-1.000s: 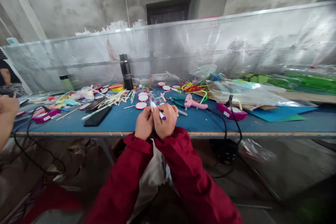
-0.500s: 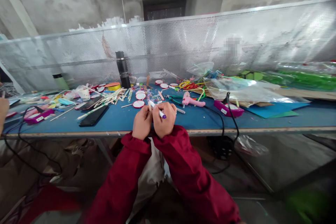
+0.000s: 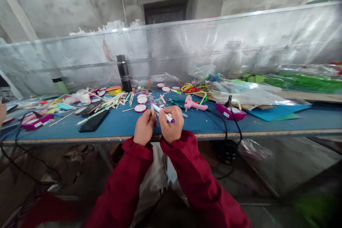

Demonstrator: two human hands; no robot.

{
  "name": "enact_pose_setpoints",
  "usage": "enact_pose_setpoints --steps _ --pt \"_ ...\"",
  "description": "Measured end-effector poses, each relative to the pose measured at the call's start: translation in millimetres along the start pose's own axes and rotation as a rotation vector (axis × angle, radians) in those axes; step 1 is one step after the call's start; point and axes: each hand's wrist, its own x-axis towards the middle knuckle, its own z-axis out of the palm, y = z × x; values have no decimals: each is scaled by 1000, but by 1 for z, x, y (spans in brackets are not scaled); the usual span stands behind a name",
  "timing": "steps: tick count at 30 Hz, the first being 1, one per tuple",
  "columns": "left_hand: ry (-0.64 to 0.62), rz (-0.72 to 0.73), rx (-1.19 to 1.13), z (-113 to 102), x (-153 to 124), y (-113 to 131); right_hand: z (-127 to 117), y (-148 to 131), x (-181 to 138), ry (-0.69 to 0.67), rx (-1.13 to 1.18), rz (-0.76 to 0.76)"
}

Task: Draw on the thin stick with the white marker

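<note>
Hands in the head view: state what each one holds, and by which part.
The right hand grips a white marker near its purple end; the left hand pinches a small wooden stick by its lower end.

- The left hand [image 3: 144,128] is curled shut, thumb uppermost.
- The right hand [image 3: 171,125] is curled shut too, knuckles up, just beside it.
- The left arm [image 3: 125,181] and right arm [image 3: 195,178] converge forward, wrists close.

Bright even light, warped, blurred edges
</note>
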Motion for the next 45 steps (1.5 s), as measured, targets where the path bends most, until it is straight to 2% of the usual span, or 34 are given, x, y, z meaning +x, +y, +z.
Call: enact_pose_setpoints --steps 7,24,45 --pt "-17 28 14 -1 1 1 2 3 -2 -43 -9 -30" --pt "-9 24 20 -1 1 -2 1 3 -3 -50 -5 -39" --pt "17 13 68 -1 0 2 1 3 -3 -85 15 3"
